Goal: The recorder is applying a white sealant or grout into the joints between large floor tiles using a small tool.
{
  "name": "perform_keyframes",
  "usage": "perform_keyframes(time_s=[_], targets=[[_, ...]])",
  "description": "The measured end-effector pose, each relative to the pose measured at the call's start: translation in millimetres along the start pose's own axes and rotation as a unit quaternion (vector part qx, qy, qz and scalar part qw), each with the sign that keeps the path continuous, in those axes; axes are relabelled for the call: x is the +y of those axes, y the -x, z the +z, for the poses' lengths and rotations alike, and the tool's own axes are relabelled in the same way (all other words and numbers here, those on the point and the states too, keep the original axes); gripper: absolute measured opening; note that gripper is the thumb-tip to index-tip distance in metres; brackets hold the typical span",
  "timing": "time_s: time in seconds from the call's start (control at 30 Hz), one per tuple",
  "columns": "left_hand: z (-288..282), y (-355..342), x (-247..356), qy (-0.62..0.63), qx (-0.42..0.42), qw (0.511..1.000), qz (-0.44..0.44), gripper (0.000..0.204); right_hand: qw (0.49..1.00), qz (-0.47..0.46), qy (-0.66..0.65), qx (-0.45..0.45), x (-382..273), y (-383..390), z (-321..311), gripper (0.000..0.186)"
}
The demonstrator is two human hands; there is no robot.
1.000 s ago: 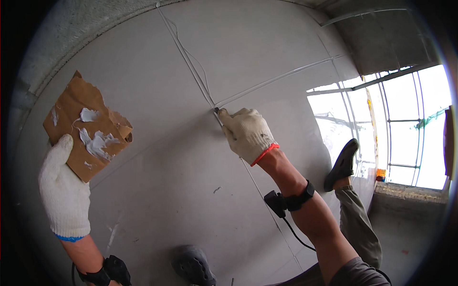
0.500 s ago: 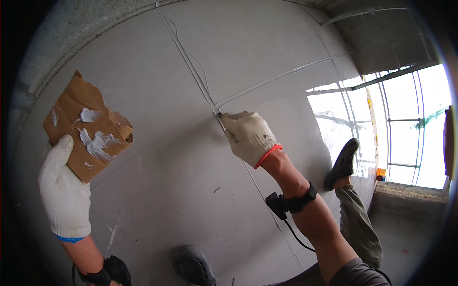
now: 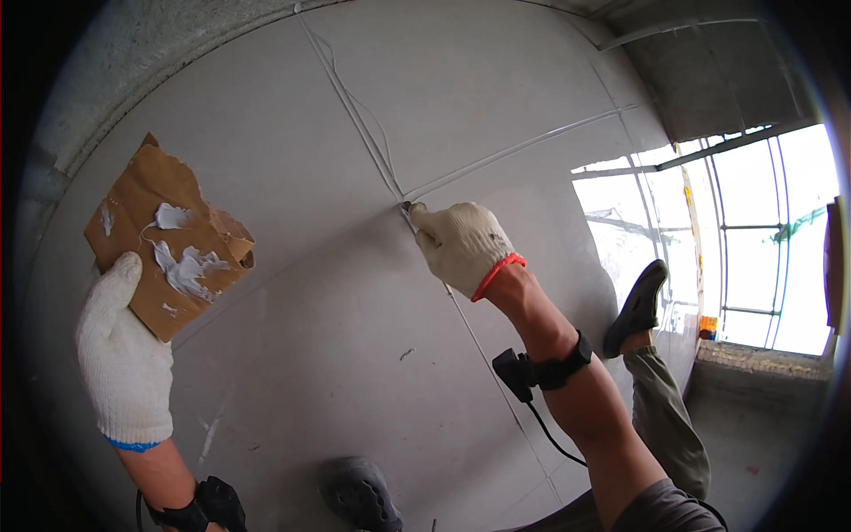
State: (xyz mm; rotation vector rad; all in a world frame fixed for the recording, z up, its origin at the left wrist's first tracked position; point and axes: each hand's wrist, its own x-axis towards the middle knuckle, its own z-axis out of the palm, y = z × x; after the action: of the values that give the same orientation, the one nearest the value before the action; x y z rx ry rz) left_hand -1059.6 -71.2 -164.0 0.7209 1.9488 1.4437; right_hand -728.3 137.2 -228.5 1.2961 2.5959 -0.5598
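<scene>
My left hand (image 3: 124, 363), in a white knitted glove with a blue cuff edge, grips a torn piece of brown cardboard (image 3: 142, 199) by its lower left edge, thumb on top. Smears of white paste (image 3: 188, 268) lie on the cardboard. My right hand (image 3: 465, 246), gloved with a red cuff edge, is closed around a small tool whose dark tip (image 3: 407, 206) shows past the fingers; the rest of it is hidden. That tip touches the floor tiles just below the point where two joints meet. White paste lines run beside the joints (image 3: 355, 120).
Large grey glossy tiles (image 3: 292, 381) cover the floor. A rough concrete wall edge (image 3: 115, 89) borders the upper left. My dark shoes (image 3: 359, 492) stand below and at right. A bright barred opening (image 3: 753, 230) lies at the right. A cable hangs from my right forearm band (image 3: 558, 368).
The right hand has shifted slightly up and right, its tool tip nearer to the joint crossing. My left hand still holds the cardboard, nearly in the same place.
</scene>
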Motion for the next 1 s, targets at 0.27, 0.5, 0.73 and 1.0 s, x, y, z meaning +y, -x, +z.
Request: perform_keyframes(time_s=[0.27, 0.5, 0.73, 1.0], targets=[[-3, 0, -5, -0.012, -0.007, 1.000, 0.008, 0.035, 1.000, 0.007, 0.020, -0.020, -3, -2, -3, 0.020], [-6, 0, -6, -0.080, -0.016, 0.995, 0.058, 0.033, 0.999, 0.021, 0.007, -0.046, -3, -3, -4, 0.020], [2, 1, 3, 0.003, -0.014, 0.999, -0.042, 0.050, 1.000, 0.008, 0.012, -0.014, 1, -1, -4, 0.020], [-6, -2, -7, 0.008, -0.028, 0.999, -0.027, 0.039, 0.999, 0.026, 0.007, -0.038, -2, -4, -4, 0.021]])
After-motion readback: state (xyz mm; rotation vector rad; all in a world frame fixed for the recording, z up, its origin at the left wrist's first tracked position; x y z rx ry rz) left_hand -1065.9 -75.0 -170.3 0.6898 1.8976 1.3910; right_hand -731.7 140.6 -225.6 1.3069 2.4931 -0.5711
